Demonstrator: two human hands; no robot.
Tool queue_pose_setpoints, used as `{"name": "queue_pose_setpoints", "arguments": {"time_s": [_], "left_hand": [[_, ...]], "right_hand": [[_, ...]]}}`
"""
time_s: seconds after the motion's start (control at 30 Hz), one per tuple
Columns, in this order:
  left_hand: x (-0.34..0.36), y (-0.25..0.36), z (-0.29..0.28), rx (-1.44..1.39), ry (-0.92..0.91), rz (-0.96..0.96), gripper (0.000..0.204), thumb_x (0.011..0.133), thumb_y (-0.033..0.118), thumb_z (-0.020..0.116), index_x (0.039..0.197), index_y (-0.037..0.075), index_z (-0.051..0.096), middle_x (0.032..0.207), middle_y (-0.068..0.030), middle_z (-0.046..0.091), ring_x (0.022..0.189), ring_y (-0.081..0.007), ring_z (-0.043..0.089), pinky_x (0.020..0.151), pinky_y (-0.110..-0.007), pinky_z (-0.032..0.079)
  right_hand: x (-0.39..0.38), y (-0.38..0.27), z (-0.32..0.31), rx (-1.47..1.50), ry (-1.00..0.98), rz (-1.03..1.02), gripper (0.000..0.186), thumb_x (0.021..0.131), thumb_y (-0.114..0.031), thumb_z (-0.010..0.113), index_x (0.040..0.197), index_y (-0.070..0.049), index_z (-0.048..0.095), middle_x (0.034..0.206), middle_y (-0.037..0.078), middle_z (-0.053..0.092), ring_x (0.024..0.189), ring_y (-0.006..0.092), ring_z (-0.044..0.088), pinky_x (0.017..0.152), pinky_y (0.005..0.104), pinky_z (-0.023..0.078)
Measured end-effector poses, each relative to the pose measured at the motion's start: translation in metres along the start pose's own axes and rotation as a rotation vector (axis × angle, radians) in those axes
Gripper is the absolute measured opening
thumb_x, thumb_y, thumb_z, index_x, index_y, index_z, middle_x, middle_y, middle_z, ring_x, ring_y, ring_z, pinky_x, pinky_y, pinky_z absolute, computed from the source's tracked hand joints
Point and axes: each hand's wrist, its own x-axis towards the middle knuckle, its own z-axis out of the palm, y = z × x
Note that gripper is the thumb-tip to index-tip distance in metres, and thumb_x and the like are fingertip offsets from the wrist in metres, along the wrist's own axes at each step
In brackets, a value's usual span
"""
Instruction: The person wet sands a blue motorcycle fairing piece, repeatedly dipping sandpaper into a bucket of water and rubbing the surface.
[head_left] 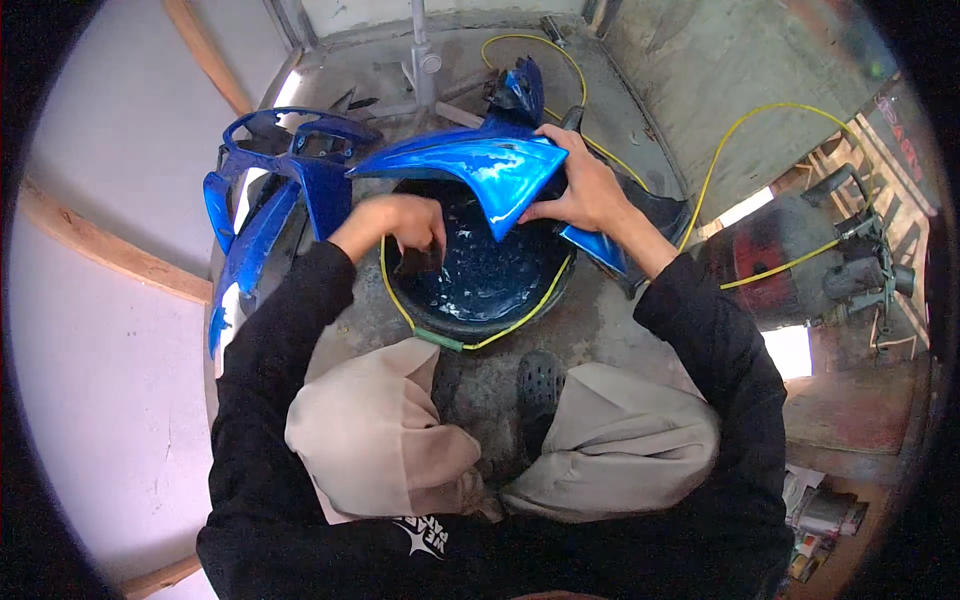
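Observation:
My right hand (586,188) grips the wide right end of a glossy blue motorcycle fairing panel (470,162), thumb below and fingers over the top edge. The panel is tilted above a round black basin (478,327) of dark water with pale foam on it. Over the basin's left side hangs my left hand (408,222), its fingers curled downward and closed. Something dark shows under those fingertips, too unclear to name. The left hand is apart from the panel.
More blue fairing parts (262,215) lie at the left, another blue piece (597,248) right of the basin. A yellow hose (394,308) loops round the basin. At the right sits a red and black tank (775,262); a grey metal stand (423,62) rises behind.

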Motion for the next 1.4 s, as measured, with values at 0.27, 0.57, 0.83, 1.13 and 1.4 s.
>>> {"name": "queue_pose_setpoints", "arguments": {"time_s": [0.27,0.57,0.83,1.13,1.4], "left_hand": [[0.099,-0.051,0.088,-0.003,0.409,-0.227,0.039,0.091,0.010,0.071,0.127,0.011,0.085,0.133,-0.0219,0.080,0.127,-0.0398,0.074,0.105,-0.051,0.062],[0.142,-0.074,0.113,-0.177,-0.014,-0.138,0.033,0.098,0.008,0.064,0.125,0.001,0.081,0.117,-0.0171,0.082,0.107,-0.0291,0.079,0.084,-0.047,0.065],[0.068,-0.038,0.072,-0.818,0.025,-0.055,0.029,0.098,0.000,0.065,0.121,0.002,0.081,0.106,-0.0052,0.078,0.089,-0.0199,0.074,0.072,-0.037,0.065],[-0.031,0.010,-0.049,-0.558,-0.039,-0.058,0.034,0.098,0.004,0.072,0.130,0.002,0.079,0.109,-0.0083,0.077,0.090,-0.0193,0.072,0.076,-0.037,0.065],[-0.058,0.067,-0.139,-0.437,0.169,0.065,0.034,0.098,0.004,0.069,0.130,0.003,0.079,0.106,-0.0078,0.078,0.091,-0.0186,0.073,0.075,-0.036,0.065]], "right_hand": [[-0.001,0.003,0.003,0.002,0.025,-0.011,0.135,0.056,-0.066,0.105,0.166,-0.017,0.043,0.152,0.019,0.058,0.137,0.0454,0.065,0.113,0.0532,0.055],[-0.002,0.003,0.005,-0.002,0.041,-0.027,0.134,0.058,-0.066,0.104,0.166,-0.017,0.043,0.151,0.019,0.059,0.134,0.0454,0.066,0.112,0.0530,0.055],[-0.001,0.001,0.002,0.018,0.020,-0.026,0.135,0.059,-0.066,0.104,0.167,-0.017,0.041,0.153,0.020,0.058,0.137,0.0452,0.065,0.114,0.0525,0.054],[0.000,0.002,0.002,-0.002,0.002,0.004,0.135,0.058,-0.067,0.104,0.167,-0.017,0.041,0.153,0.020,0.057,0.138,0.0459,0.064,0.115,0.0544,0.053],[-0.001,0.001,0.002,0.000,0.006,-0.008,0.136,0.058,-0.067,0.103,0.167,-0.017,0.041,0.153,0.021,0.057,0.139,0.0469,0.063,0.115,0.0545,0.054]]}}
